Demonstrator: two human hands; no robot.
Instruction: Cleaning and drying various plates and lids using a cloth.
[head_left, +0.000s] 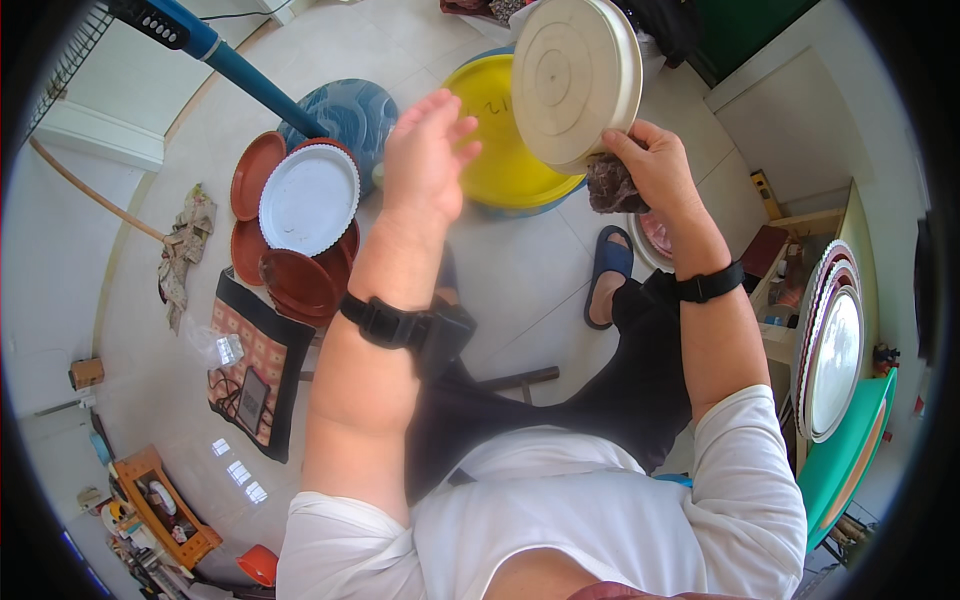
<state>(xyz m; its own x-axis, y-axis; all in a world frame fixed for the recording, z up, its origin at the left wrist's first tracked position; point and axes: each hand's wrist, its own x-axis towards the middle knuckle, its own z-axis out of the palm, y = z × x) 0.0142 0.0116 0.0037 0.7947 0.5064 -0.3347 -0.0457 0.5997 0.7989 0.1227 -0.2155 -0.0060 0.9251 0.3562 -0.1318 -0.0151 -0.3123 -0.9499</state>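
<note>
My right hand [660, 165] grips the lower edge of a cream round plastic tray [560, 85], its ringed flat face toward me. A dark brown rag [612, 186] is bunched under the fingers of that same hand, against the tray's edge. My left hand [428, 145] is raised with nothing in it, palm turned toward the tray and fingers apart, a little blurred. Beneath both hands stands a round yellow basin [490, 170] with a blue edge showing around it; the tray hides its right part.
To the left, brown round trays [300, 285] lie piled under a white scalloped tray [310, 198], near a blue fan pole [250, 85]. A patterned mat [235, 345] holds a cable. More scalloped trays [835, 340] lean at right beside a green board [850, 450]. A slippered foot [608, 275] is below.
</note>
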